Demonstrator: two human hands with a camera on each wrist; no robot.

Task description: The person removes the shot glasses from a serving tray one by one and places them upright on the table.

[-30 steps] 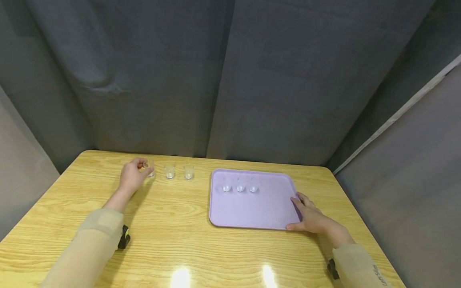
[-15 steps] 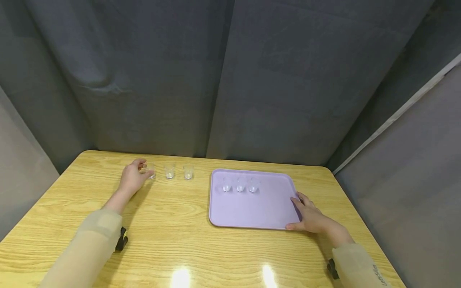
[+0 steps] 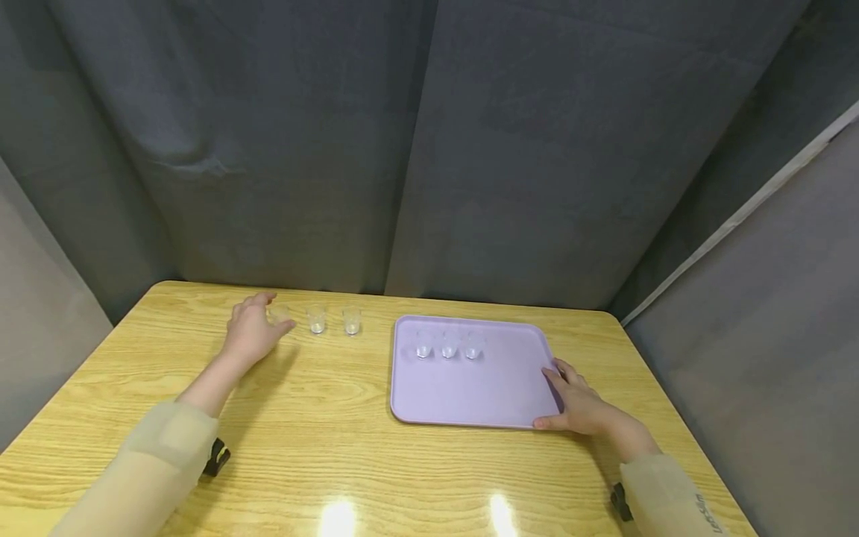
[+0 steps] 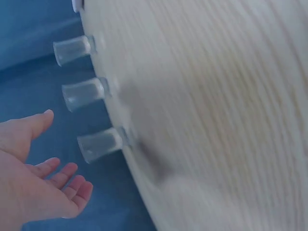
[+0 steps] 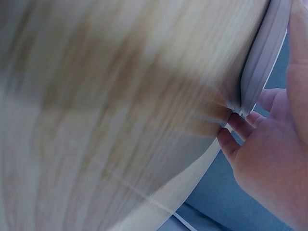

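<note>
The left hand (image 4: 29,178) was open beside the nearest small glass (image 4: 98,144), fingers relaxed, holding nothing. The right hand (image 3: 580,406) gripped the lilac tray (image 3: 470,388) edge. No writing was readable.

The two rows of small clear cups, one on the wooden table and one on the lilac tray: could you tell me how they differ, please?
The row of small clear cups on the wooden table stands on bare wood beside the open left hand; the row on the lilac plastic tray stands along its far edge, well away from the right hand gripping the near right corner. Both rows hold three upright cups.
</note>
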